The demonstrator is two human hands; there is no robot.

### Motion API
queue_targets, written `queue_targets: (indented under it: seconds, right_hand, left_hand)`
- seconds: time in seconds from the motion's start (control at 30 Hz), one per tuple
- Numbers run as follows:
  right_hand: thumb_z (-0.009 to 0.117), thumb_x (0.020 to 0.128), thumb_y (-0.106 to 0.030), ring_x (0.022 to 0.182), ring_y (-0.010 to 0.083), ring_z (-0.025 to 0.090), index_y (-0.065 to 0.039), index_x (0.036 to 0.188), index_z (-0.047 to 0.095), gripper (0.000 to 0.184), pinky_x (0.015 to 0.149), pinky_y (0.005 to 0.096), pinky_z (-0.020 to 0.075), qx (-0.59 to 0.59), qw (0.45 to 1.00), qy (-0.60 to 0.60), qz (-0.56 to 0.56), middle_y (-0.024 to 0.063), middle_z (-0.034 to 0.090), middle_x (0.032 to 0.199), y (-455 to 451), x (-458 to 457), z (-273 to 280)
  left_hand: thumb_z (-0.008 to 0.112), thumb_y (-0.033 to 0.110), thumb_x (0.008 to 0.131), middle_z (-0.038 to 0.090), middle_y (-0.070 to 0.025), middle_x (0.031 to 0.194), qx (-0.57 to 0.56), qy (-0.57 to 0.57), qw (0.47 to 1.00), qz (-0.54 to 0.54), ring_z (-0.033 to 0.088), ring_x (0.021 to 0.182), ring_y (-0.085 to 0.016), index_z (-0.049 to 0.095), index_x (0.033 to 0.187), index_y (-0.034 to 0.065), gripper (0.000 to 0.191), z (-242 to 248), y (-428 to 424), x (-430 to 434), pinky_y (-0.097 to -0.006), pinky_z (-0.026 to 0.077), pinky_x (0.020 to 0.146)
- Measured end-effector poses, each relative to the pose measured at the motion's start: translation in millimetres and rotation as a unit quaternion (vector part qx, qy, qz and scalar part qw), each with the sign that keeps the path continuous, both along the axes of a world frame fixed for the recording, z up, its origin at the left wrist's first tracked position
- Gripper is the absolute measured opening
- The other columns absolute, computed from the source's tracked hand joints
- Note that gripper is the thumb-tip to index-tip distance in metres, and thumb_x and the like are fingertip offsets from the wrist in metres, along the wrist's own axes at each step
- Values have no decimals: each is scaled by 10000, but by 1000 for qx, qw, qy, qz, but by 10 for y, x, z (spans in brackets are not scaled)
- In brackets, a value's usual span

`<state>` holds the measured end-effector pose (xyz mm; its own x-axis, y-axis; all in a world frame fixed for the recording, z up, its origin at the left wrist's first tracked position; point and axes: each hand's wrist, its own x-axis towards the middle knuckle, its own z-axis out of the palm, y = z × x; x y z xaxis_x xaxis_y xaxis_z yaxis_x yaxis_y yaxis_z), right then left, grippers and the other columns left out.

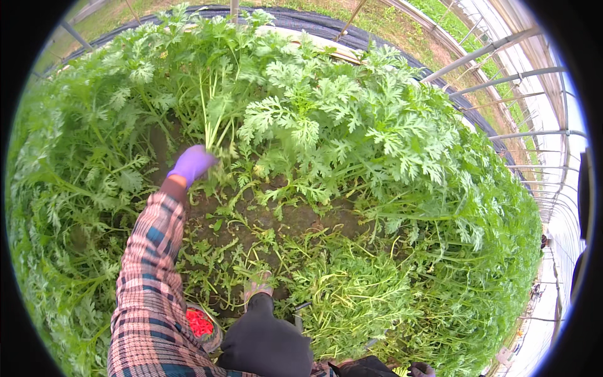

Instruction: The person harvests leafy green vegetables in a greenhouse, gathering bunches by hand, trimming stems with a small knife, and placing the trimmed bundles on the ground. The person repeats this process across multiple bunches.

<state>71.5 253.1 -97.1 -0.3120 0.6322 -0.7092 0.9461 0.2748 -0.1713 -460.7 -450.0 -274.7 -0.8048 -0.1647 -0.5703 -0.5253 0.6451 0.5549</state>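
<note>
My left hand [193, 164], in a purple glove, is closed around the lower stems of a bunch of tall leafy greens [214, 118] with deeply cut leaves, which look like crown daisy. Motion blurs its fingers. At the bottom edge, my right hand [420, 370] shows only in part, in a dark-looking glove; its fingers and anything in them are hard to make out. A large heap of loose greens [358, 297] lies to the right of my knee. Part of a grey crate-like edge [301, 308] shows beside the heap.
By my left sleeve stands a round container [214, 340] with red strips [199, 322]. Low plants and bare soil [264, 217] lie before my foot [259, 282]. Dense greens surround me. Curved greenhouse pipes [485, 53] and dark sheeting [301, 21] run beyond the bed.
</note>
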Motion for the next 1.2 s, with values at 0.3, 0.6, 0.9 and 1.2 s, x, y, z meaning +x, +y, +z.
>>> queue_targets:
  seconds: [0.3, 0.6, 0.9, 1.2]
  right_hand:
    - [735, 816, -173, 880, 185, 633, 34, 1111, 582, 392, 826, 296, 517, -115, 943, 300, 93, 99, 660, 1003, -936, -930, 251]
    - [601, 878, -11, 1122, 213, 572, 41, 1259, 514, 394, 1002, 325, 434, -280, 772, 536, 196, 133, 607, 1190, -2541, -1918, 1238]
    - [715, 842, -74, 1026, 134, 600, 24, 1254, 540, 458, 908, 281, 481, -404, 741, 514, 153, 70, 640, 1145, -2769, -1901, 1070]
    - [575, 947, -207, 641, 169, 655, -20, 952, 651, 202, 557, 262, 525, -190, 764, 616, 29, 108, 695, 817, -1958, -1642, 817]
  left_hand:
    - [703, 174, 807, 682, -70, 778, 681, 46, 730, -39, 512, 410, -76, 634, 1024, 23, 274, 1434, 621, 1389, -175, 328, 320]
    - [700, 264, 823, 668, -47, 965, 527, -26, 766, -367, 590, 626, -69, 607, 1098, 17, 380, 2544, 1930, 2023, -199, 415, 399]
    - [689, 147, 778, 625, 5, 796, 357, -28, 822, -443, 519, 531, -87, 627, 1116, 100, 347, 2795, 2481, 2568, -228, 422, 415]
    - [696, 74, 748, 684, -76, 974, 415, -47, 847, -330, 633, 905, -169, 639, 1079, 17, 340, 2364, 2388, 2390, -298, 496, 843]
